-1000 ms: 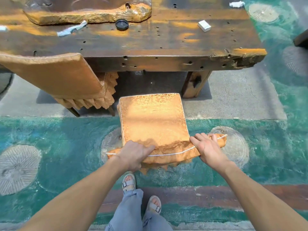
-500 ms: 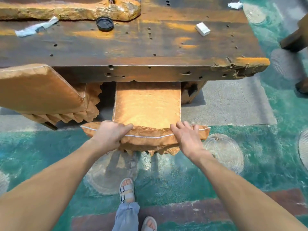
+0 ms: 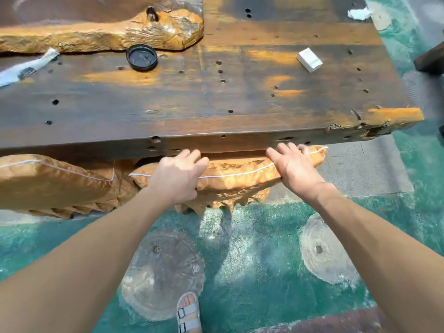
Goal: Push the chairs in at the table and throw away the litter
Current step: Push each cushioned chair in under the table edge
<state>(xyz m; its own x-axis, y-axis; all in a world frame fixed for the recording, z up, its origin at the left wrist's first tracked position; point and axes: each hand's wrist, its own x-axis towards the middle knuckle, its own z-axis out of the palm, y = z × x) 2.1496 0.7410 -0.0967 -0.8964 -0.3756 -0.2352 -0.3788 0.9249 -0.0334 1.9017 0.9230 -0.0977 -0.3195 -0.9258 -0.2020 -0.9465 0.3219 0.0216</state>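
A chair with an orange cushioned cover (image 3: 235, 180) sits almost fully under the dark wooden table (image 3: 216, 102); only its near edge shows. My left hand (image 3: 177, 175) grips that edge on the left, and my right hand (image 3: 294, 168) presses on it at the right, fingers near the table's side. A second orange chair (image 3: 55, 182) stands to the left, partly under the table. Litter lies on the tabletop: a black lid (image 3: 141, 56), a small white box (image 3: 310, 60), a crumpled white tissue (image 3: 359, 13) and a pale wrapper (image 3: 26, 67).
A rough wooden slab (image 3: 101, 32) lies across the back left of the table. The floor is green painted ground with pale round patches (image 3: 324, 253) and a grey concrete strip (image 3: 360, 174). My sandalled foot (image 3: 188, 313) is below. A dark object (image 3: 430, 60) sits at the right edge.
Both hands have pushed the orange chair forward, from standing out in the open to almost fully under the table. I have stepped closer to the table.
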